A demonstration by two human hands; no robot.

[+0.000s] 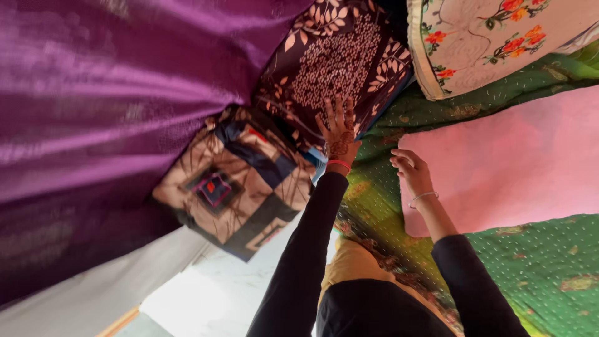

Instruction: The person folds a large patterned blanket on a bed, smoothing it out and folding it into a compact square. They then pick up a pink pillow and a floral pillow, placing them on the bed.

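hands (374, 153) on leaf-print cushion (340, 59)

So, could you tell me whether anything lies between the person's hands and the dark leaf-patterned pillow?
Nothing visible does. The left hand already rests flat on the dark brown leaf-patterned pillow. The right hand lies on the pink cloth, with only the green dotted bedspread between it and the pillow.
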